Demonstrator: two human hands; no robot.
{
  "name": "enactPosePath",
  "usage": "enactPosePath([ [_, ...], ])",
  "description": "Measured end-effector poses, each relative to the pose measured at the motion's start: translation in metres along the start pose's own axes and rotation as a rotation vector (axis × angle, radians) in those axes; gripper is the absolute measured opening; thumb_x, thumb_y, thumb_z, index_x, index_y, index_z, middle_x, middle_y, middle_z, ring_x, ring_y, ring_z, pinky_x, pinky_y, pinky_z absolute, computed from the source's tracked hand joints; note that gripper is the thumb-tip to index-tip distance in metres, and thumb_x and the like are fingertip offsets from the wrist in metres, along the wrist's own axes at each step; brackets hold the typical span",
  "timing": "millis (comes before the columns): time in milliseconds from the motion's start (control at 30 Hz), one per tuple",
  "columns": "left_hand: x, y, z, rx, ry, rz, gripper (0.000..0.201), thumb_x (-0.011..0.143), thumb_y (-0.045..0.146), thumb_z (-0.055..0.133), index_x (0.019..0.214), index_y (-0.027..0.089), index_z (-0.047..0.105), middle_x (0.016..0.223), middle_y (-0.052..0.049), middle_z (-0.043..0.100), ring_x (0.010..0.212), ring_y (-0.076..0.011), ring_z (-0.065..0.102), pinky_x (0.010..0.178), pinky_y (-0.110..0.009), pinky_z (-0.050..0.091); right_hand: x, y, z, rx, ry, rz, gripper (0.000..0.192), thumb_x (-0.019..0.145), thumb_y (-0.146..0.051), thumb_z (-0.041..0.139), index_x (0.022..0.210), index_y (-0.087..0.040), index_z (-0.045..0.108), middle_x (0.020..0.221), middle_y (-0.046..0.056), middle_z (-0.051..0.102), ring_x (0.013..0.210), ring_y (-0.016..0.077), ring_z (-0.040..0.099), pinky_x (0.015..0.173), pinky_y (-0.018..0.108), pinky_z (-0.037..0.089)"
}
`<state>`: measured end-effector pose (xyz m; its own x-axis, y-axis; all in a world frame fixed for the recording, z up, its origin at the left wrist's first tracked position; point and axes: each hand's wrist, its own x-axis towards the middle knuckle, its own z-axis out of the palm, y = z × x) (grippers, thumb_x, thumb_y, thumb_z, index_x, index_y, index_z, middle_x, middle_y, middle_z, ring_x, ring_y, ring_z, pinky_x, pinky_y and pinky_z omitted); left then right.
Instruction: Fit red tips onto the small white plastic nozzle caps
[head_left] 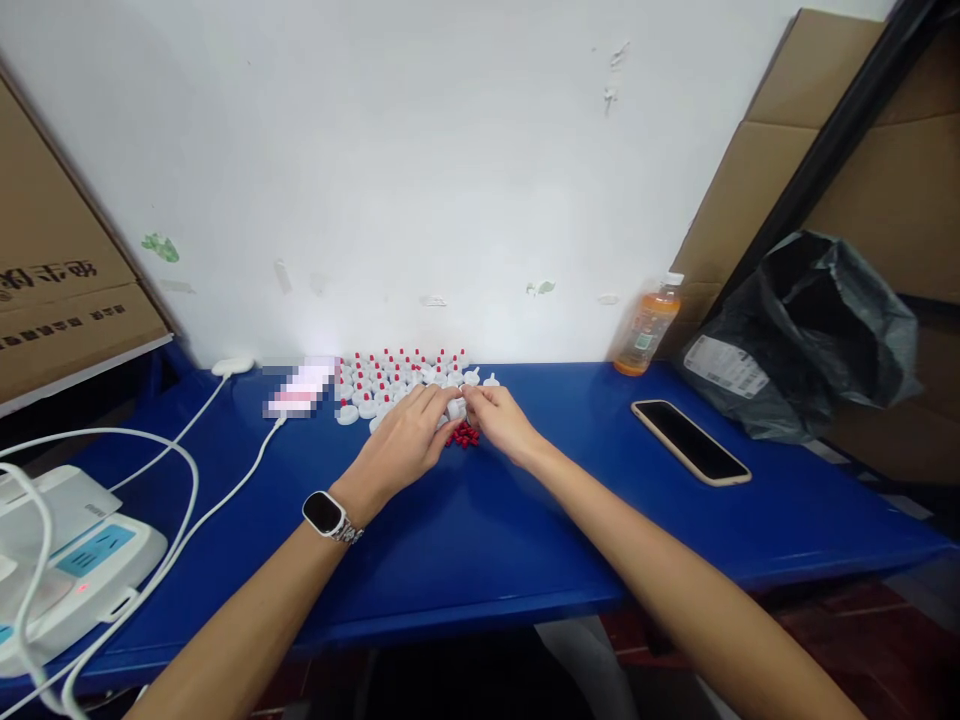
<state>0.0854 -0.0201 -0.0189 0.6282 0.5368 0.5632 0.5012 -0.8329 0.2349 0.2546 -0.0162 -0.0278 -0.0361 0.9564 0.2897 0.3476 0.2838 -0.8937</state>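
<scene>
Blue table [480, 540] against a white wall, and both hands meet at its far edge: left hand [409, 435] and right hand [501, 420] pinch one white cap [455, 408] between fingertips, over a small heap of red plugs [465, 436]; rows of finished caps [397, 375] stand behind, few bare ones left by my guess; phone [690, 441], orange bottle [648, 327], cables [172, 470] sit well clear

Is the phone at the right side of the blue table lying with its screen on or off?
Off. The phone lies flat on the blue table, its screen plain black with no lit picture.
</scene>
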Motion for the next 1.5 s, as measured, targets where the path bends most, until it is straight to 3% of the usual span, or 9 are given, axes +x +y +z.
enactPosePath([
  [133,-0.002,-0.011,-0.002,-0.413,0.002,-0.258,0.032,0.101,0.043,0.039,0.118,0.02,0.053,0.077,0.0,0.055,0.068,-0.0158,0.052,0.067,-0.03,0.046,0.002,-0.002,-0.02,-0.061,0.183,-0.094,0.047,0.095,-0.052,0.035,0.06,-0.021,0.04,0.055,-0.003,0.039,0.054,0.0117,0.034,0.054,0.027,0.028],
  [200,-0.003,-0.02,-0.003,-0.607,0.042,-0.315,0.036,0.101,0.047,0.036,0.109,0.018,0.055,0.075,0.0,0.052,0.066,-0.0146,0.051,0.063,-0.028,0.045,0.002,0.0,-0.033,-0.103,0.27,-0.12,0.045,0.096,-0.051,0.035,0.062,-0.021,0.039,0.057,-0.003,0.041,0.055,0.0116,0.037,0.056,0.027,0.03],
  [433,-0.004,-0.026,0.002,-0.32,-0.061,-0.31,0.042,0.096,0.041,0.05,0.132,0.02,0.054,0.09,-0.003,0.062,0.072,-0.016,0.055,0.071,-0.031,0.046,-0.01,0.005,-0.026,-0.358,-0.167,-0.235,0.013,0.088,-0.031,0.058,0.086,-0.019,0.061,0.066,-0.004,0.057,0.057,0.0104,0.047,0.059,0.024,0.034],
  [600,-0.007,-0.02,0.008,-0.284,-0.042,-0.245,0.043,0.096,0.04,0.052,0.135,0.022,0.051,0.099,-0.006,0.064,0.08,-0.0178,0.058,0.076,-0.034,0.049,-0.011,0.0,-0.021,-0.144,-0.039,-0.213,0.025,0.093,-0.04,0.053,0.1,-0.018,0.062,0.068,-0.002,0.058,0.059,0.0114,0.048,0.061,0.025,0.038],
  [800,-0.008,-0.015,0.012,-0.314,-0.047,-0.212,0.052,0.094,0.044,0.055,0.14,0.024,0.042,0.105,-0.006,0.066,0.087,-0.0194,0.062,0.077,-0.035,0.051,-0.009,-0.005,-0.028,0.045,-0.123,-0.16,0.021,0.084,-0.038,0.061,0.083,-0.018,0.059,0.071,0.0,0.062,0.059,0.011,0.051,0.059,0.025,0.04],
  [933,-0.007,-0.016,0.009,-0.291,-0.008,-0.233,0.051,0.092,0.045,0.058,0.137,0.024,0.045,0.124,-0.009,0.063,0.095,-0.0198,0.062,0.078,-0.035,0.052,-0.004,-0.002,-0.049,-0.148,-0.045,-0.068,0.008,0.073,-0.023,0.063,0.072,-0.018,0.057,0.059,-0.004,0.056,0.052,0.0098,0.047,0.052,0.023,0.035],
  [1100,-0.005,-0.014,0.005,-0.259,-0.019,-0.227,0.035,0.095,0.044,0.054,0.122,0.022,0.056,0.117,-0.007,0.063,0.099,-0.0195,0.06,0.081,-0.034,0.051,-0.002,0.01,-0.056,-0.476,-0.158,0.006,0.006,0.068,-0.013,0.061,0.072,-0.017,0.062,0.064,-0.002,0.063,0.058,0.0116,0.055,0.057,0.023,0.038],
  [1300,-0.004,-0.021,-0.002,-0.211,-0.01,-0.196,0.024,0.095,0.03,0.049,0.115,0.021,0.059,0.11,-0.006,0.062,0.09,-0.0177,0.06,0.077,-0.034,0.051,0.002,0.014,-0.057,-0.564,0.013,-0.034,0.018,0.075,-0.026,0.066,0.093,-0.022,0.065,0.076,-0.001,0.069,0.064,0.0134,0.058,0.059,0.025,0.038],
  [1500,-0.005,-0.023,-0.005,-0.2,-0.015,-0.212,0.021,0.095,0.031,0.048,0.109,0.021,0.06,0.106,-0.005,0.062,0.085,-0.0172,0.06,0.076,-0.035,0.05,0.055,0.017,-0.046,-0.664,0.062,-0.065,0.018,0.085,-0.033,0.059,0.094,-0.02,0.067,0.082,0.003,0.071,0.071,0.0163,0.059,0.065,0.027,0.039],
])
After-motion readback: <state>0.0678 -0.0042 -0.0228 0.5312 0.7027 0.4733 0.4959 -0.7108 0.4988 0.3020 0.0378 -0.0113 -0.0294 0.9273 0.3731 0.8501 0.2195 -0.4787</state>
